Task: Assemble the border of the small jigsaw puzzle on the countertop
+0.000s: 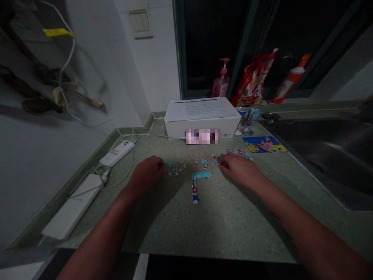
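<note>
My left hand rests on the counter with curled fingers, at the left edge of a loose pile of jigsaw puzzle pieces. What those fingers hold, if anything, is hidden. On the other side, my right hand has its fingertips pinched, with a small puzzle piece at their tips. A few scattered pieces lie between the hands, and more pieces lie just behind the right hand. Nearer to me, joined pieces form an L-shaped corner, light blue along the top and red and dark blue down the side.
Behind the pieces stands a white box with a paper on top and a blurred phone-like screen against it. A colourful picture card lies beside the sink. Cans stand nearby. Power strips and cables are at left.
</note>
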Demonstrator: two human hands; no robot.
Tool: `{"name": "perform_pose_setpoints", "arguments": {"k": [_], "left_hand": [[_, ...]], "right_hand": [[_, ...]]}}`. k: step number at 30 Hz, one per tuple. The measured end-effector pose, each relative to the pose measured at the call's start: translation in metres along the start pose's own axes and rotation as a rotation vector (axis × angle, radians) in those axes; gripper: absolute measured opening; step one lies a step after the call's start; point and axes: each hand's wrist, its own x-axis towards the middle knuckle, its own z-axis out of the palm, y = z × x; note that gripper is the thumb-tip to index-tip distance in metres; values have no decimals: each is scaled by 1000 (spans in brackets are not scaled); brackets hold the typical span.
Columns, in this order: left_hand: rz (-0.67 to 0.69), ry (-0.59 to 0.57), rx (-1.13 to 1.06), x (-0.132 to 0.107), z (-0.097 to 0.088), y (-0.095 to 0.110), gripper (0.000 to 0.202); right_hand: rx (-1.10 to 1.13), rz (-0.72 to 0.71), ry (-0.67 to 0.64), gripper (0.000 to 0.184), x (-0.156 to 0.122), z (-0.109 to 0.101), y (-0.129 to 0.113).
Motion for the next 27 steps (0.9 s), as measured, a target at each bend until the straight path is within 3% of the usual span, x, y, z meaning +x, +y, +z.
{"name": "perform_pose_setpoints", "arguments": {"k": [5,13,27], "left_hand": [[-3,-70,49,-2,-1,3,29],[18,-35,41,-3,-1,6,30],[43,-121,96,-1,4,1,32]], "right_hand": [[-36,11,9,26,0,1,1],[-25,-56,88,29,-1,2,0],[-53,16,-24,32,-2,-4,-3]]}}
